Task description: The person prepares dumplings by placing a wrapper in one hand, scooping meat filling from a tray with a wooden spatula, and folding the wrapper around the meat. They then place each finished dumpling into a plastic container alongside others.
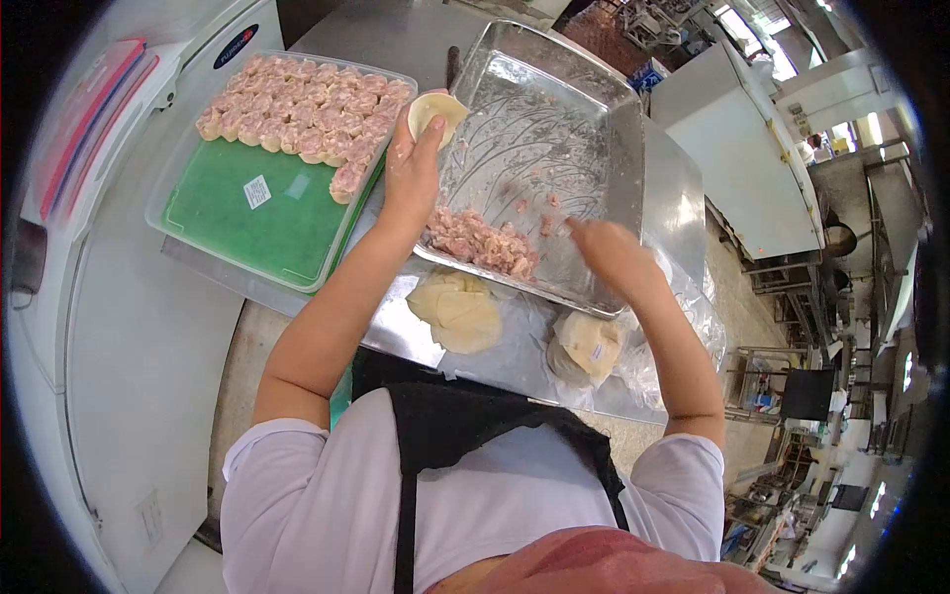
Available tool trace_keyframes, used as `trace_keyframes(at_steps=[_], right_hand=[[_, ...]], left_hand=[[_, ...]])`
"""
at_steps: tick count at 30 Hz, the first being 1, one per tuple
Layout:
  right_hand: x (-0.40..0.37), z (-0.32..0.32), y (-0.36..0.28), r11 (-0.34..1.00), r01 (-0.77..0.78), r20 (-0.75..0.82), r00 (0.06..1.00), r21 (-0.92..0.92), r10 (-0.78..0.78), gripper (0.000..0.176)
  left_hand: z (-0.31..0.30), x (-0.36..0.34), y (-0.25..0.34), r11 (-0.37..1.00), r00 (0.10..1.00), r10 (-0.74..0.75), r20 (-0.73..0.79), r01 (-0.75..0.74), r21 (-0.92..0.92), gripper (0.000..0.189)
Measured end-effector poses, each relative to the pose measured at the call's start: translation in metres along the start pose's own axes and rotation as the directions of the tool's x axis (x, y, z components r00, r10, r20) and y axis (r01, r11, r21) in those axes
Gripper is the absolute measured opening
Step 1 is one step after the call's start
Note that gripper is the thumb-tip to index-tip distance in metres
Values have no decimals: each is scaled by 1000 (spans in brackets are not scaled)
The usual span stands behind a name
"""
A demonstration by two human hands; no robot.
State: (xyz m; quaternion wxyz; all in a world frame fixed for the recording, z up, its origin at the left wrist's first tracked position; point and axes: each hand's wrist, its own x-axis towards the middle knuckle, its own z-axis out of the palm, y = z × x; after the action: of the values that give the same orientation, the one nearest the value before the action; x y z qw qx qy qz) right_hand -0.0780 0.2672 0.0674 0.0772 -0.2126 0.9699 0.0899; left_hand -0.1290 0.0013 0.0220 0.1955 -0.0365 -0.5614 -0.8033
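Note:
My left hand (412,173) holds a round, pale dumpling wrapper (447,105) over the left edge of a large metal pan (594,129), with the thumb pressed on it. Over the pan's near right part is my right hand (612,255), smeared by motion. Its fingers look closed, but whatever they hold is blurred. Raw minced meat (477,243) is heaped along the pan's near left side, with small bits scattered on the smeared bottom. A loose stack of wrappers (457,312) lies on the metal table just in front of the pan.
To the left, rows of filled dumplings (297,104) cover the far part of a clear tray with a green base (237,223). Packaged wrappers (591,342) and clear plastic (658,361) lie near the table's front right. A white cooler (129,327) borders the left side.

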Motion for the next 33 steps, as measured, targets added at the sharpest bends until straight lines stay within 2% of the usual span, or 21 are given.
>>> trace_keyframes(at_steps=[1, 3, 4, 5, 7, 9, 11, 12, 14, 15, 17, 18, 20, 22, 26, 28, 29, 31, 33], right_hand=[[-9, -15, -3, 1000, -9, 1, 1000, 1, 9, 25], [-26, -32, -7, 992, 115, 131, 984, 53, -121, 24], [-29, -33, 11, 972, 231, -61, 972, 32, -229, 23], [-28, -32, 24, 974, 224, -59, 973, 38, -221, 23], [-25, -28, 40, 966, -167, -117, 982, -197, 146, 16], [-36, -10, 24, 948, -181, -125, 980, -261, 153, 14], [-48, 3, -10, 977, -1, -249, 967, -214, -53, 14], [-53, -7, -16, 976, -1, -253, 966, -217, -55, 14], [-65, -33, -25, 985, 99, -204, 971, -139, -126, 13], [-66, -32, -19, 987, 95, -206, 971, -133, -121, 13], [-61, -30, 9, 980, -129, -195, 976, -155, 98, 15], [-59, -12, 17, 961, -174, -196, 972, -214, 132, 16], [-63, -11, -18, 979, -135, -154, 982, -155, 111, 20], [-66, -25, -49, 993, -73, -7, 997, -89, 73, 25], [-47, -32, -2, 996, -87, -14, 996, -34, 87, 24], [-35, -17, 10, 974, -219, -72, 974, -52, 215, 22], [-36, -11, 4, 975, -217, -76, 974, -55, 212, 22], [-45, -4, -29, 998, -32, -86, 996, 50, 36, 22], [-50, -18, -19, 996, 22, -67, 998, 87, -16, 20]], left_hand=[[2, -2, 3, 999, 998, -48, -33, 49, 16, 39], [1, 1, -5, 1000, 1000, -29, -9, 29, 8, 39], [-1, 3, -8, 1000, 1000, -7, 3, 7, 2, 39], [-1, 3, -10, 1000, 1000, -13, 11, 13, 3, 39], [-2, 3, -9, 996, 999, 37, -22, -35, 83, 38], [-3, -1, -6, 997, 1000, 7, -7, -6, 78, 37], [-3, 0, -4, 997, 1000, -13, -2, 13, 73, 36], [-2, 1, -6, 991, 1000, 16, 11, -17, 131, 35], [0, -1, -2, 980, 998, 44, 34, -50, 192, 34], [2, -3, 5, 963, 996, 46, 76, -64, 262, 33], [3, -6, 9, 940, 991, 48, 121, -86, 330, 33], [3, -6, 6, 940, 992, 57, 113, -91, 327, 33], [2, -2, 7, 941, 992, 78, 98, -105, 321, 33], [0, -3, 7, 936, 990, 94, 104, -124, 330, 36], [-3, 3, -11, 930, 989, 138, 45, -145, 337, 39], [-3, 5, -16, 919, 985, 165, 56, -174, 353, 40], [-3, 7, -17, 919, 984, 171, 53, -178, 352, 40], [-5, 7, -19, 945, 991, 117, 64, -131, 301, 38], [-6, 6, -18, 964, 993, 97, 67, -110, 242, 36]])
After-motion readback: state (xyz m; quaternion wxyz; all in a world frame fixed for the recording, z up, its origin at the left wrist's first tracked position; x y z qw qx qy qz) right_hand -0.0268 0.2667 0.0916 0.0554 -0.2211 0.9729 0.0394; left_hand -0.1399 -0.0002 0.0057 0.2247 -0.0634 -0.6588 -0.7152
